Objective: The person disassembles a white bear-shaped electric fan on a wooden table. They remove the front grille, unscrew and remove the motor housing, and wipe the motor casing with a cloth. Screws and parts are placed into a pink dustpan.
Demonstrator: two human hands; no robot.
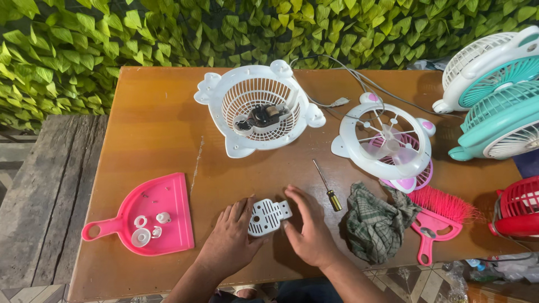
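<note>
2 hands: left hand, right hand. 1 small white vented cover btwn them. 1 screwdriver. 1 pink dustpan w/ 4 small white parts. 1 pink brush. 1 checked rag. 2 opened white fan shells: rear shell, front ring. 3 whole fans at right: 2 teal fans, 1 red fan.

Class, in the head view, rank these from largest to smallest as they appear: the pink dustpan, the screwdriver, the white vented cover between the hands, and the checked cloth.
1. Pink dustpan
2. Checked cloth
3. White vented cover
4. Screwdriver, long but very thin
</note>
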